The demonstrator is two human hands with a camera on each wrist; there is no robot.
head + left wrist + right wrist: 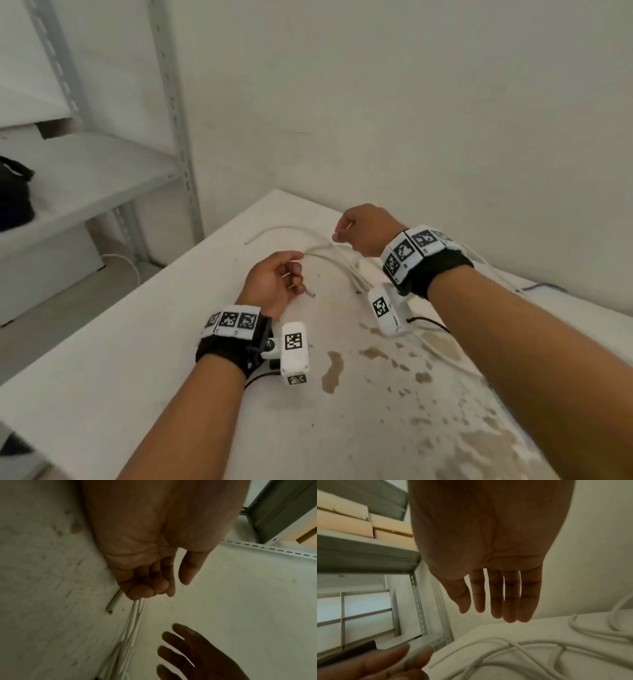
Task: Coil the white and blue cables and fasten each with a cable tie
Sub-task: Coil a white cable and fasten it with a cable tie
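Observation:
The white cable [342,260] lies in loose loops on the white table [137,377]. My left hand [294,274] has its fingers curled round a stretch of it near one cut end [312,294]; in the left wrist view the strands [135,615] run out from under the fingertips [140,592]. My right hand [346,233] hovers above the loops, a little beyond the left hand. Its fingers [496,609] are straight and hold nothing. More loops of the white cable [522,646] lie below it. A bit of blue cable [544,286] shows at the table's right edge. I see no cable tie.
Brown stains [332,370] mark the table's near right part. A grey metal shelf [85,178] stands to the left, with a black bag [13,195] on it and cardboard boxes [342,520] higher up. The wall runs close behind the table.

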